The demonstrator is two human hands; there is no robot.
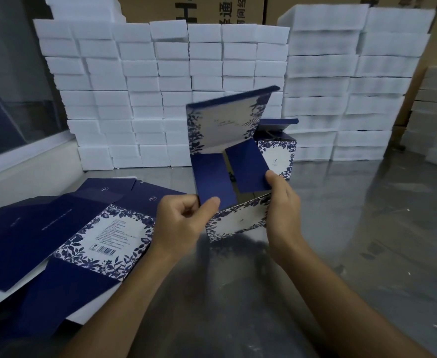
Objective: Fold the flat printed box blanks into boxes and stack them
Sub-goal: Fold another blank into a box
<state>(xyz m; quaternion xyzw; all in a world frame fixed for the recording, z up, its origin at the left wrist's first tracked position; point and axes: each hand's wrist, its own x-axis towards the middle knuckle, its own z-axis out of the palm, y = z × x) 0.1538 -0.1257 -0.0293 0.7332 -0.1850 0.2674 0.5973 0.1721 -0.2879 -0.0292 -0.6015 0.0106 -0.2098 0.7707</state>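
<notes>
Hands work on one box blank (234,140) held above the table (367,228), left hand (183,220) pinching a blue flap (209,177) and right hand (280,200) gripping the other, so folding is halfway, and next the flaps probably need tucking inward.

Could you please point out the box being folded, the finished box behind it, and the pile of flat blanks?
box being folded (234,222), head view, its flowered front panel
finished box (279,157), head view, its white side
flat blanks (108,236), head view, the top sheet's printed panel
</notes>
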